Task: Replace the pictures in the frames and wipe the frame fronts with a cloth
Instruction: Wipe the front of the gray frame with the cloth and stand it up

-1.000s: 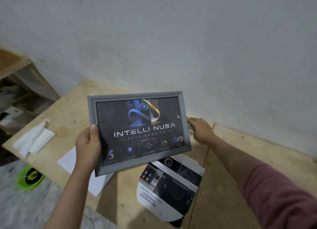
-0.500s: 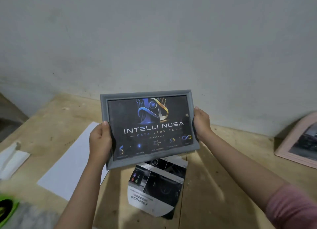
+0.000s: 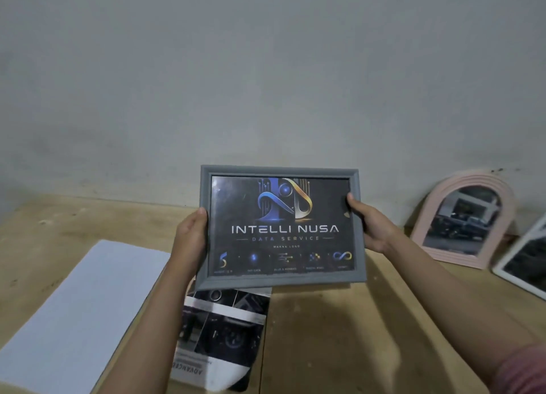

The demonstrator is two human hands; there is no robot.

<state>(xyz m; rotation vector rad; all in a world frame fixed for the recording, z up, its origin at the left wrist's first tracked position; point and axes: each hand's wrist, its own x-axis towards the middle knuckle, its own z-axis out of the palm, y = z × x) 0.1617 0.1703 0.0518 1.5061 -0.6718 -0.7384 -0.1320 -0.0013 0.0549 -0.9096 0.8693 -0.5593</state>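
Above the counter, both hands, left hand and right hand, are gripping the frame by its edges; thumbs are probably smudging the front.

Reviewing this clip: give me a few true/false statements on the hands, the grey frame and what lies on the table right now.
1. Both hands hold the grey frame. True: left hand, right hand.
2. The frame lies flat on the table. False: it is held up above the table.
3. A pink arched frame leans against the wall. True.
4. The frame is empty. False: it shows an "INTELLI NUSA" picture.
5. A white sheet lies left of the arms. True.
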